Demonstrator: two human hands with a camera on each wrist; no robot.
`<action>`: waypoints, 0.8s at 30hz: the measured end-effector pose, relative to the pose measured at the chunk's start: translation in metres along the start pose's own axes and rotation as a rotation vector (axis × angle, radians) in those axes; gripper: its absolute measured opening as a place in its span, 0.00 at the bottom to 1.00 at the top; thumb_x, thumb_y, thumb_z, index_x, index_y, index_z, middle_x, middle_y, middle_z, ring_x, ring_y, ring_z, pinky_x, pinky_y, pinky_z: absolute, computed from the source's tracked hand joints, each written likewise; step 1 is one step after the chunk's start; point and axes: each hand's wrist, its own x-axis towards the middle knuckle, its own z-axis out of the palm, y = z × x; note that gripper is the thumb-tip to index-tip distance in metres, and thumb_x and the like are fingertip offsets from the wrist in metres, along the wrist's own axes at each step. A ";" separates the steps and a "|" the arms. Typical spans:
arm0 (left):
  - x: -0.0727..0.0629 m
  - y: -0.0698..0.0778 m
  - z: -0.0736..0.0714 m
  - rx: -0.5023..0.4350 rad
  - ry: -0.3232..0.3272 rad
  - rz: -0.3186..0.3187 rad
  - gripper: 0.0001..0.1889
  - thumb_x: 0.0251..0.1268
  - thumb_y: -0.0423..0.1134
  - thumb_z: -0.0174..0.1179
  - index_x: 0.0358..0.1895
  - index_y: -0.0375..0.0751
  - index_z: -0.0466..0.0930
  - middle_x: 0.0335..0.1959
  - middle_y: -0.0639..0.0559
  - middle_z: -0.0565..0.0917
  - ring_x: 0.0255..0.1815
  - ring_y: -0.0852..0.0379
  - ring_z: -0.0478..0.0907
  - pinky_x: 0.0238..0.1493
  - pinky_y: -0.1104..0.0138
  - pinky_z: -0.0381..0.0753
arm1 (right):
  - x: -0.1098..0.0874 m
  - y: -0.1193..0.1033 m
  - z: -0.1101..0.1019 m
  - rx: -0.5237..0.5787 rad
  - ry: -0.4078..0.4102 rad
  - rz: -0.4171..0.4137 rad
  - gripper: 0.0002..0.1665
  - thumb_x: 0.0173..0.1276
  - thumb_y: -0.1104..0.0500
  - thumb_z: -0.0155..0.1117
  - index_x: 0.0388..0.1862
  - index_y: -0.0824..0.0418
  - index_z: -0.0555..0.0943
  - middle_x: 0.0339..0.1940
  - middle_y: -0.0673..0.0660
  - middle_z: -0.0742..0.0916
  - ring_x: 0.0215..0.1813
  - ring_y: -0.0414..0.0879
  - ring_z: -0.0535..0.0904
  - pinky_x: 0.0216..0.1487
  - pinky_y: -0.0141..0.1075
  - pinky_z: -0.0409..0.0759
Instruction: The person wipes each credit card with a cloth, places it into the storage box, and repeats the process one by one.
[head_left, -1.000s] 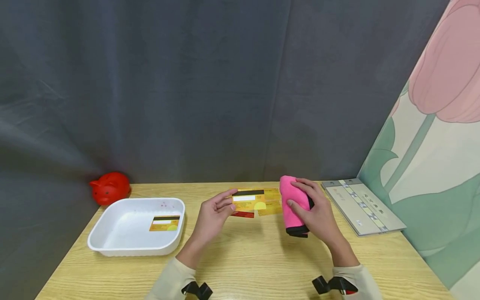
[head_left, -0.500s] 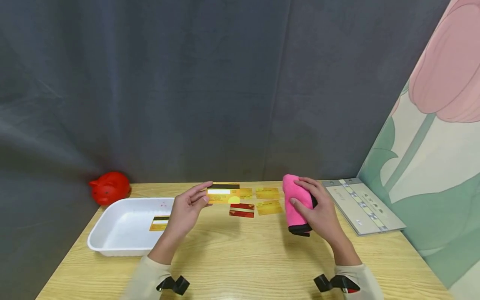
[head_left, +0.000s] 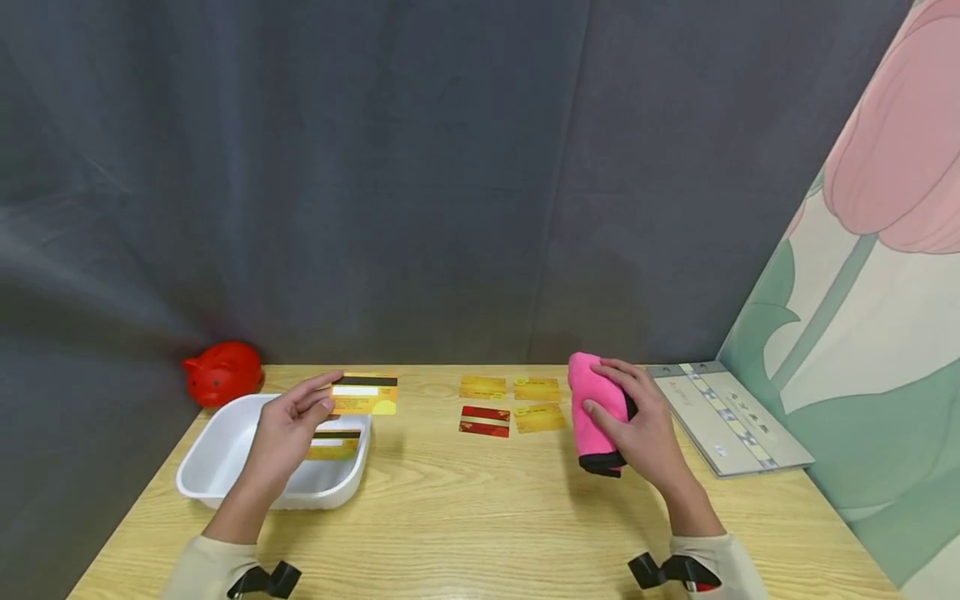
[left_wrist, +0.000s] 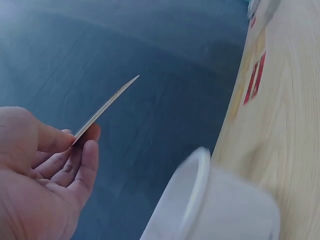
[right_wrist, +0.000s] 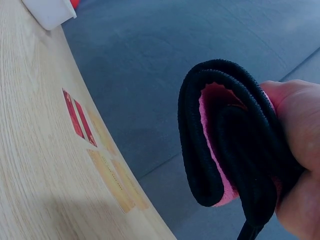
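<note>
My left hand [head_left: 288, 425] pinches a yellow card [head_left: 365, 393] with a dark stripe by its left end, thumb against fingers. The card is held up over the right part of a white plastic tray [head_left: 197, 467]; the left wrist view shows it nearly edge-on. Inside the tray lies another striped yellow card [head_left: 333, 447], partly hidden by the hand. On the right, my right hand [head_left: 637, 417] grips a folded pink cloth [head_left: 594, 408] with black edging above the table. In the right wrist view the cloth's folded layers [right_wrist: 215, 135] face the camera.
A red card [head_left: 484, 422] and several yellow cards [head_left: 540, 417] lie mid-table. At the back left, a red piggy bank [head_left: 225, 373] stands behind the tray. A grey-beige calendar or album [head_left: 727, 417] lies at the right. A dark curtain [head_left: 420, 208] hangs behind the table.
My left hand has carried the pinched card leftward, from above the loose cards to over the tray. My right hand has stayed almost in place with the pink cloth.
</note>
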 end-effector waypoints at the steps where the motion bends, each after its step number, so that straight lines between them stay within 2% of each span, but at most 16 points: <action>1: 0.000 -0.003 -0.004 0.004 0.002 0.001 0.21 0.77 0.33 0.58 0.70 0.43 0.77 0.53 0.55 0.90 0.43 0.69 0.86 0.51 0.80 0.82 | 0.000 0.000 0.000 -0.007 0.001 0.002 0.32 0.64 0.60 0.76 0.68 0.54 0.80 0.71 0.58 0.77 0.68 0.54 0.73 0.54 0.21 0.73; 4: -0.002 -0.013 -0.017 0.005 0.008 -0.001 0.22 0.77 0.34 0.58 0.71 0.40 0.76 0.49 0.70 0.88 0.42 0.71 0.85 0.50 0.79 0.83 | 0.000 0.001 0.000 -0.015 -0.002 0.004 0.33 0.64 0.60 0.76 0.69 0.54 0.80 0.72 0.59 0.77 0.68 0.55 0.73 0.56 0.26 0.75; 7: -0.005 -0.021 -0.028 0.009 0.001 -0.012 0.22 0.79 0.35 0.56 0.72 0.38 0.74 0.50 0.78 0.84 0.43 0.73 0.84 0.49 0.79 0.83 | 0.000 0.000 0.000 -0.019 -0.012 0.009 0.33 0.65 0.59 0.76 0.69 0.54 0.79 0.72 0.59 0.77 0.69 0.56 0.73 0.57 0.35 0.78; 9: -0.005 -0.026 -0.035 0.021 -0.005 -0.022 0.22 0.80 0.35 0.55 0.73 0.36 0.73 0.52 0.80 0.82 0.44 0.73 0.83 0.49 0.80 0.83 | -0.001 0.000 0.000 -0.016 -0.018 0.016 0.33 0.65 0.59 0.76 0.69 0.53 0.79 0.73 0.59 0.76 0.69 0.57 0.73 0.57 0.41 0.79; 11: -0.006 -0.030 -0.041 0.029 -0.002 -0.034 0.23 0.81 0.36 0.53 0.73 0.36 0.72 0.50 0.78 0.82 0.44 0.72 0.83 0.49 0.80 0.83 | 0.000 0.000 0.001 -0.016 -0.021 0.021 0.33 0.65 0.58 0.76 0.69 0.53 0.79 0.73 0.58 0.76 0.69 0.57 0.73 0.57 0.44 0.80; 14: -0.005 -0.037 -0.047 0.048 0.004 -0.050 0.23 0.81 0.36 0.53 0.73 0.34 0.71 0.49 0.77 0.80 0.43 0.73 0.83 0.48 0.80 0.83 | 0.000 -0.001 0.002 -0.007 -0.026 0.026 0.32 0.66 0.58 0.75 0.69 0.53 0.79 0.73 0.59 0.76 0.69 0.57 0.73 0.58 0.46 0.80; 17: -0.003 -0.046 -0.049 0.058 -0.017 -0.057 0.23 0.81 0.37 0.53 0.73 0.32 0.72 0.49 0.77 0.80 0.43 0.74 0.83 0.48 0.79 0.84 | 0.000 -0.002 0.002 0.001 -0.024 0.018 0.31 0.66 0.58 0.75 0.69 0.53 0.79 0.72 0.59 0.76 0.69 0.58 0.73 0.58 0.47 0.81; 20: -0.001 -0.054 -0.050 0.084 -0.082 -0.061 0.23 0.81 0.37 0.53 0.72 0.32 0.72 0.54 0.68 0.82 0.44 0.75 0.81 0.48 0.77 0.85 | 0.000 -0.002 0.000 -0.003 -0.019 0.011 0.32 0.66 0.59 0.75 0.69 0.53 0.80 0.71 0.59 0.77 0.68 0.58 0.73 0.58 0.41 0.80; 24: 0.000 -0.060 -0.052 0.121 -0.149 -0.074 0.22 0.81 0.35 0.53 0.72 0.33 0.73 0.64 0.45 0.81 0.47 0.76 0.79 0.49 0.74 0.86 | 0.000 0.000 0.001 -0.012 -0.017 0.002 0.32 0.64 0.59 0.76 0.68 0.54 0.80 0.71 0.59 0.77 0.69 0.56 0.73 0.58 0.30 0.75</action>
